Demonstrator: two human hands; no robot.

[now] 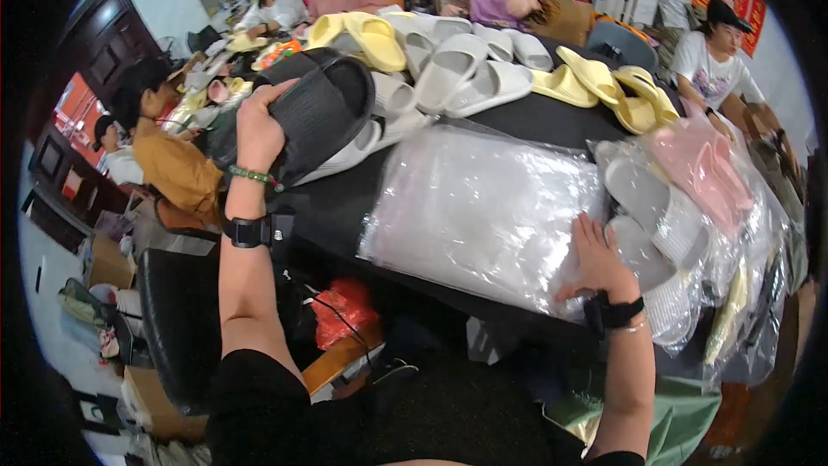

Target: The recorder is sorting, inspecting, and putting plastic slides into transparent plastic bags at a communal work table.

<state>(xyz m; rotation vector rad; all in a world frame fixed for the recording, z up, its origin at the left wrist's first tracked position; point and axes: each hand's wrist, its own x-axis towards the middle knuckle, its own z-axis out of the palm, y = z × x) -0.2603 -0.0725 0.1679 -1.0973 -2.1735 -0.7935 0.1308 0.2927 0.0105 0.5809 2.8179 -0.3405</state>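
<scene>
My left hand (261, 132) is closed round a pair of black slippers (323, 112), held up over the left side of the black-covered table (332, 211). Its fingertips are hidden behind the slippers. A stack of clear plastic bags (487, 207) lies flat in front of me. On the stack's right edge rests my right hand (597, 257), its fingers apart and holding nothing. Just beyond that hand are bagged grey slippers (651, 203) and a bagged pink pair (703, 164).
Loose white slippers (457, 73) and yellow slippers (565, 86) lie along the table's far side. Several people sit around it, one in a mustard top (177, 168) at the left. A black chair (181, 319) and a red plastic bag (345, 311) are below the table edge.
</scene>
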